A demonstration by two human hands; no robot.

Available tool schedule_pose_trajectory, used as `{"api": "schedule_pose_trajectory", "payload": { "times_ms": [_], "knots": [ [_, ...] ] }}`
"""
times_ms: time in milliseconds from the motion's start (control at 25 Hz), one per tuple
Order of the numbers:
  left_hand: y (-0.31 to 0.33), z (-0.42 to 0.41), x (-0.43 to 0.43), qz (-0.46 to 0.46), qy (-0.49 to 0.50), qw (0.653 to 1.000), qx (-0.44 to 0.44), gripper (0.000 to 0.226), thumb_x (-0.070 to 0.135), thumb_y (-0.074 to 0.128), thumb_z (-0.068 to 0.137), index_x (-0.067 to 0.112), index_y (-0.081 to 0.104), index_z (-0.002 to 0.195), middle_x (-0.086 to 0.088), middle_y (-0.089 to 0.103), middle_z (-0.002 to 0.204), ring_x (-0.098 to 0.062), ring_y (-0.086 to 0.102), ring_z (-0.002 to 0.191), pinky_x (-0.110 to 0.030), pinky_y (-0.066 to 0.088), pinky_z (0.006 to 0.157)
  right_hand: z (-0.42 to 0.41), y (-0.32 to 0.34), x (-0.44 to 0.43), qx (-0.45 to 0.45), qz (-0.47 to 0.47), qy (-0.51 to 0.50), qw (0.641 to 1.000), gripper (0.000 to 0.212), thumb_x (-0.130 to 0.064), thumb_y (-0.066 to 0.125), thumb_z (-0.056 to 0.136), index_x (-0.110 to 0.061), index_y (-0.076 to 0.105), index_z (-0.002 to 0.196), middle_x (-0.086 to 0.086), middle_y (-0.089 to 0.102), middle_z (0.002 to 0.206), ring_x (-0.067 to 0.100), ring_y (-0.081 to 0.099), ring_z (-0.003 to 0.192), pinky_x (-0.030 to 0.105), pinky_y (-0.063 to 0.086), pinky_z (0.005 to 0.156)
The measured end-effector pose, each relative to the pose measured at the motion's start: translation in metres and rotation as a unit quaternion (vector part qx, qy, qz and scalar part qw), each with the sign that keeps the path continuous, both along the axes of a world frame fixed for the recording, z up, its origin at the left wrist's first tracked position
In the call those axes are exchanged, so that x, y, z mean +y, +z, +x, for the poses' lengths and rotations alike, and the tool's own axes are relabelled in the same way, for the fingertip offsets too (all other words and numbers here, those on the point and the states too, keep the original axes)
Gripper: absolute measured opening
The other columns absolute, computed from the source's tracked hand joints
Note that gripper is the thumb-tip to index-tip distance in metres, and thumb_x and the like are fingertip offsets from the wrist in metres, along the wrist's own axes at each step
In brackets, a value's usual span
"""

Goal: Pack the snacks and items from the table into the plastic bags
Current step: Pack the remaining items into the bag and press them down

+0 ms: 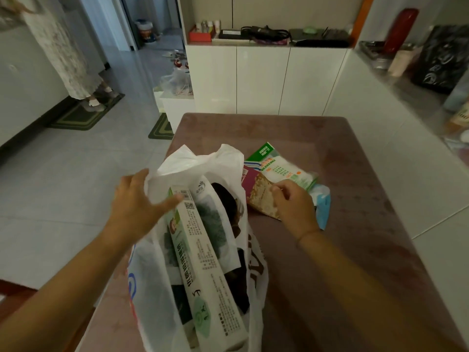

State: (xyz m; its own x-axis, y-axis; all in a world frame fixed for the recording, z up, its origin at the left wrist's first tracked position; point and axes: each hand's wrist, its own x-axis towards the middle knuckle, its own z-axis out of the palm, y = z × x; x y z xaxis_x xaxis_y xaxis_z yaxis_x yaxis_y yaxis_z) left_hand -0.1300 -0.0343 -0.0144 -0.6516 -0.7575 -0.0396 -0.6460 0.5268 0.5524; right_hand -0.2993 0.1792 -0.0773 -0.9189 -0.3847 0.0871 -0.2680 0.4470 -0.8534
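A white plastic bag stands open on the brown table, near its left edge. Inside it lean a long white-and-green box and other dark packets. My left hand grips the bag's left rim, fingers touching the box's top end. My right hand pinches the edge of a brown cracker packet lying to the right of the bag. Behind that lie a white-and-green packet and a light blue pack, partly hidden by my hand.
White cabinets stand beyond the table's far edge, a white counter with assorted items to the right. Tiled floor with green mats lies left. A person in a pale dress stands at the far left.
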Motion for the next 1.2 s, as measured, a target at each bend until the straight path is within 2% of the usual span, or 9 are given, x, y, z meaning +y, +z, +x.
{"api": "schedule_pose_trajectory", "payload": {
  "times_ms": [40,160,320,480,600,760,920,1080,1200],
  "knots": [
    [-0.003,0.014,0.015,-0.014,0.007,1.000,-0.025,0.098,0.052,0.075,0.064,0.018,0.029,0.144,-0.014,0.034,0.143,-0.035,0.035,0.129,-0.056,0.035,0.102,-0.030,-0.018,-0.003,-0.014,0.050,-0.006,0.999,0.018,-0.024,0.057,0.087,-0.015,0.060,0.102,0.005,0.064,0.095,0.021,0.061,0.090,0.035,0.050,0.076],
    [-0.007,0.045,0.058,-0.002,0.035,0.994,-0.107,0.107,0.061,0.068,0.059,0.019,0.022,0.146,-0.012,0.031,0.143,-0.035,0.038,0.127,-0.056,0.039,0.100,-0.097,-0.068,-0.028,-0.052,0.240,0.100,0.964,0.079,-0.039,0.070,0.076,-0.012,0.033,0.140,0.016,0.041,0.141,0.032,0.041,0.128,0.041,0.037,0.105],
    [-0.011,0.063,0.072,0.026,0.048,0.984,-0.167,0.100,0.059,0.060,0.072,0.016,0.010,0.148,0.005,0.053,0.107,-0.009,0.059,0.091,-0.022,0.053,0.078,-0.134,-0.099,-0.073,-0.043,0.287,0.170,0.942,0.106,-0.066,0.070,0.056,-0.020,0.026,0.140,0.012,0.047,0.140,0.032,0.047,0.124,0.047,0.037,0.106],
    [-0.014,0.067,0.076,0.061,0.065,0.978,-0.190,0.062,0.039,0.054,0.090,0.025,0.028,0.144,0.012,0.055,0.064,0.005,0.053,0.058,-0.008,0.037,0.042,-0.136,-0.105,-0.092,-0.077,0.259,0.141,0.952,0.100,-0.050,0.081,0.057,-0.021,0.030,0.138,0.010,0.050,0.137,0.032,0.048,0.124,0.044,0.035,0.105],
    [-0.014,0.065,0.084,0.041,0.100,0.981,-0.160,0.048,0.034,0.059,0.088,0.019,0.049,0.132,0.006,0.059,0.058,0.001,0.056,0.055,-0.009,0.036,0.042,-0.126,-0.113,-0.073,-0.151,0.219,0.133,0.955,0.083,-0.045,0.080,0.063,-0.016,0.045,0.133,0.014,0.057,0.132,0.033,0.055,0.117,0.043,0.043,0.101],
    [-0.009,0.052,0.092,0.101,0.117,0.971,-0.180,0.064,0.074,0.044,0.058,0.019,0.051,0.089,0.004,0.063,0.069,-0.006,0.062,0.057,-0.011,0.042,0.044,-0.088,-0.115,-0.025,-0.230,0.120,0.072,0.963,0.058,-0.037,0.078,0.070,-0.012,0.060,0.119,0.015,0.066,0.117,0.032,0.062,0.104,0.039,0.050,0.091],
    [-0.013,0.051,0.092,0.022,0.082,0.969,-0.231,0.039,0.063,0.051,0.081,0.024,0.046,0.076,0.003,0.063,0.068,-0.007,0.063,0.055,-0.016,0.053,0.050,-0.046,-0.091,0.028,-0.218,0.027,-0.026,0.975,0.041,-0.021,0.071,0.080,-0.005,0.060,0.115,0.018,0.064,0.112,0.031,0.059,0.098,0.031,0.043,0.082],
    [-0.017,0.066,0.084,0.026,0.066,0.988,-0.137,0.031,0.042,0.047,0.093,0.020,0.053,0.073,-0.002,0.064,0.065,-0.011,0.063,0.056,-0.020,0.052,0.053,-0.026,-0.016,0.068,-0.219,-0.084,-0.121,0.965,0.025,-0.020,0.068,0.082,-0.015,0.061,0.105,0.010,0.063,0.100,0.027,0.058,0.087,0.039,0.046,0.081],
    [-0.010,0.084,0.074,0.048,0.102,0.994,0.000,0.031,0.030,0.047,0.095,0.013,0.058,0.072,-0.006,0.060,0.056,-0.017,0.059,0.048,-0.018,0.041,0.045,0.002,0.059,0.057,-0.169,-0.236,-0.087,0.953,0.023,-0.019,0.070,0.078,-0.034,0.059,0.066,-0.013,0.066,0.077,0.009,0.060,0.072,0.037,0.050,0.080]
  ]
}}
